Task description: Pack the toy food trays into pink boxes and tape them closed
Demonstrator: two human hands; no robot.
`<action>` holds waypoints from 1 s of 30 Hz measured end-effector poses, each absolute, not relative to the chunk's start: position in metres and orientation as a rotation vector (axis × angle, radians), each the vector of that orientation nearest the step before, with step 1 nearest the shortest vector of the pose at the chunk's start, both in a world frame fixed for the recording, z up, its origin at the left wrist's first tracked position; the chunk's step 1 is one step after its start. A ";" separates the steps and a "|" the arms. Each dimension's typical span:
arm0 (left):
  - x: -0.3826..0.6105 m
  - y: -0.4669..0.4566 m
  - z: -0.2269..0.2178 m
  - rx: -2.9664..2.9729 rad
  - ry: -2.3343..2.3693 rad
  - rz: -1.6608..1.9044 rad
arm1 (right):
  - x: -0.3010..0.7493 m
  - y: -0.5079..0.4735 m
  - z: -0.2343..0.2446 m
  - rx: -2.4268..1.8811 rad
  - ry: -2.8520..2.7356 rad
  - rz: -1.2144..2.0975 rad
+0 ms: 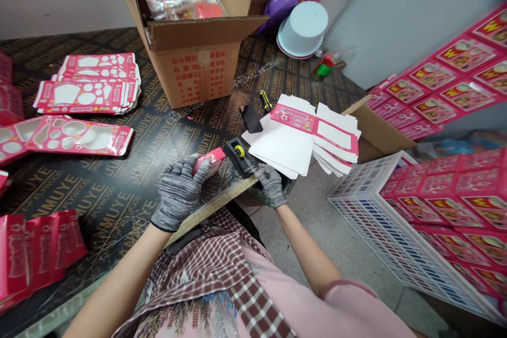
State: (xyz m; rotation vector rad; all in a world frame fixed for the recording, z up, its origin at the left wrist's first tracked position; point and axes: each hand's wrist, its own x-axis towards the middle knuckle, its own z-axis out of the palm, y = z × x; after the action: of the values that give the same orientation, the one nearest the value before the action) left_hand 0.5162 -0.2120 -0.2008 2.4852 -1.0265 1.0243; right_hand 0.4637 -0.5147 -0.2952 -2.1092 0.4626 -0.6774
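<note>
My left hand (180,187), in a grey knitted glove, is wrapped round a small pink box (214,160) just above the table's front edge. To its right lies a black tape dispenser (239,157) with a yellow hub. My right hand (272,184), gloved likewise, is closed at the dispenser's near end. Its fingertips pinch a strip of clear tape (253,165) that runs from the dispenser. Beside that hand, flat white and pink cartons (283,142) lie in a loose fanned stack.
An open cardboard box (202,74) holds bagged goods. Pink cartons with cut-out windows (91,84) are piled at left, and pink boxes (43,253) stand nearer. A yellow-black cutter (266,100) lies behind the stack. A white crate (372,237) of pink boxes stands at right.
</note>
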 end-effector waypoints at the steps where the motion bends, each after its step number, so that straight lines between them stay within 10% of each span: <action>1: 0.516 -0.213 -0.201 2.455 -1.011 1.025 | 0.463 -0.514 -0.301 -2.107 0.478 -0.660; 10: 0.511 -0.214 -0.192 2.319 -0.991 1.182 | 0.452 -0.491 -0.266 -1.988 0.454 -0.727; 18: 0.510 -0.211 -0.190 2.189 -0.990 1.145 | 0.457 -0.402 -0.164 -1.376 -0.093 0.055; 30: 0.511 -0.226 -0.173 2.400 -0.755 1.070 | 0.492 -0.398 -0.189 -1.452 0.083 0.187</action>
State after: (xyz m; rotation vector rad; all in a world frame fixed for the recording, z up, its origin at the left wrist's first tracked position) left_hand 0.5111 -0.2259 -0.1734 2.4004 -0.7553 1.0702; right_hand 0.4917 -0.3980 -0.1891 -1.4520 0.0834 0.1868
